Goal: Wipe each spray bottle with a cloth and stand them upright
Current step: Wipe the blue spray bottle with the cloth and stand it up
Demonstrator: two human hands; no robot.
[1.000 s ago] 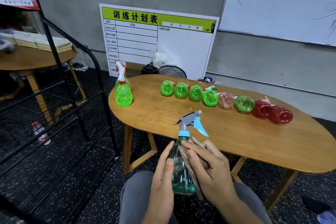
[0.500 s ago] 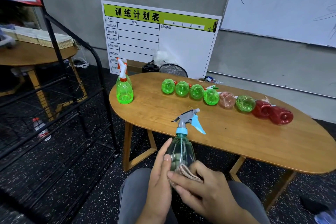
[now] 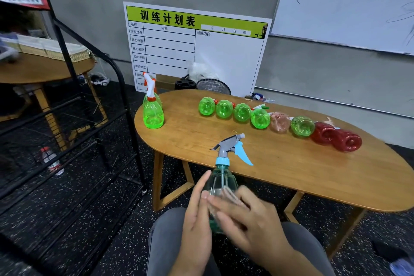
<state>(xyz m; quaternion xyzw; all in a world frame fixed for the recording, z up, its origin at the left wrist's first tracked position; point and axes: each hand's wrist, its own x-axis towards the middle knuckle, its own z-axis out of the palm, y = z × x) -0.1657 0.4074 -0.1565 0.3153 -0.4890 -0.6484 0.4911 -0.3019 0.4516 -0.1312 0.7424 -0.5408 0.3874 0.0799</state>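
A teal spray bottle (image 3: 221,182) with a grey and blue trigger head stands upright over my lap, in front of the wooden table (image 3: 291,170). My left hand (image 3: 197,215) holds its left side, fingers stretched up along it. My right hand (image 3: 251,222), blurred, presses a brownish cloth (image 3: 233,196) against the bottle's front. One green spray bottle (image 3: 153,112) stands upright at the table's left end. Several bottles lie on their sides in a row along the far edge: green ones (image 3: 206,106), a pink one (image 3: 280,122) and two red ones (image 3: 346,140).
A black metal rack (image 3: 94,119) stands to the left of the table. A printed board (image 3: 195,47) leans on the wall behind it. A second round table (image 3: 38,69) is at far left, and a water bottle (image 3: 50,160) lies on the floor.
My right hand slid the cloth down the teal bottle's side and now rubs across its front. My left hand kept its hold on the bottle's left side.
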